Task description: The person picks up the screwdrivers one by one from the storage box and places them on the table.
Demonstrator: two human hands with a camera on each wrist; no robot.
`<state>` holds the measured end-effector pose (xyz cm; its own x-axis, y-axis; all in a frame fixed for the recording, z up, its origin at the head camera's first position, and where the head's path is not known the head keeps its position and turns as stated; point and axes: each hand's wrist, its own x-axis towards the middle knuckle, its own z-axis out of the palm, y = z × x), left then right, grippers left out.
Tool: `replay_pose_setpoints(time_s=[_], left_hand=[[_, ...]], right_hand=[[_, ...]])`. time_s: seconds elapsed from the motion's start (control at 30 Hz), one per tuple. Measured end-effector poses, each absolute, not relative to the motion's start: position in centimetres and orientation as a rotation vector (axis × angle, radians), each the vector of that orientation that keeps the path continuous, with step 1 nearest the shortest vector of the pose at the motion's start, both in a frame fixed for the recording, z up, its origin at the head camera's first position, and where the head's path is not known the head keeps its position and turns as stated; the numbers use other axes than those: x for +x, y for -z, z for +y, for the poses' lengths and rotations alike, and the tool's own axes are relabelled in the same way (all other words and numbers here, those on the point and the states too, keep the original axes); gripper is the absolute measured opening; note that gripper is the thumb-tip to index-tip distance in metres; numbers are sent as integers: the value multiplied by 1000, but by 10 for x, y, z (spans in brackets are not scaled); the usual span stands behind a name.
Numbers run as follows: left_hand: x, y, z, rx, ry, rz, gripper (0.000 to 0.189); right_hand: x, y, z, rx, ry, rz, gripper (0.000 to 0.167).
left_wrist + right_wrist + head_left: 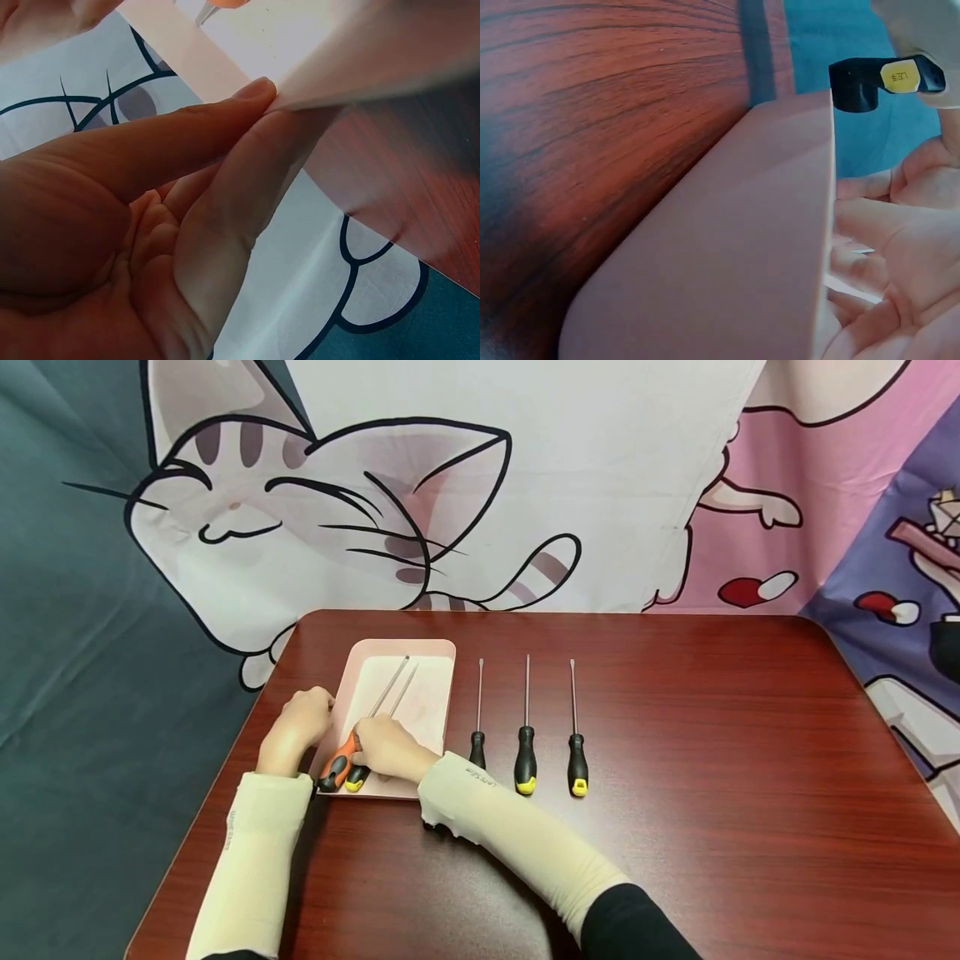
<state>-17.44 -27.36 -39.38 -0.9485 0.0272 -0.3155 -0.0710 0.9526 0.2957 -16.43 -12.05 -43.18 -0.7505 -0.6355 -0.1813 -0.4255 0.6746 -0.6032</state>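
Observation:
A pale pink tray [438, 693] lies on the table's left side. My left hand [300, 727] is at its left edge; in the left wrist view thumb and finger pinch the tray rim [300, 97]. Inside the tray, an orange-and-black screwdriver [336, 767] lies slanted beside a black-and-yellow screwdriver [357, 778]. My right hand [390, 747] reaches over the tray, its curled fingers on the black-and-yellow screwdriver and close to the orange one. The fingertips are hidden from above. In the right wrist view, the tray wall [720, 255] covers part of the right hand [900, 255].
Right of the tray stand three black-handled screwdrivers in a row, shafts pointing away: a left one [477, 747], a middle one [526, 760] and a right one [577, 764]. They lie on a brown wooden table [712, 760]. Cartoon-printed cloth [600, 460] hangs behind.

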Motion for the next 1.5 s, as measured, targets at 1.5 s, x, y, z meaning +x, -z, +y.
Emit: replay_pose_setpoints(time_s=[1.5], left_hand=[[-174,395,-271,-51,-417,2799,28]], right_hand=[[-167,433,-113,-511,307,2834,4]])
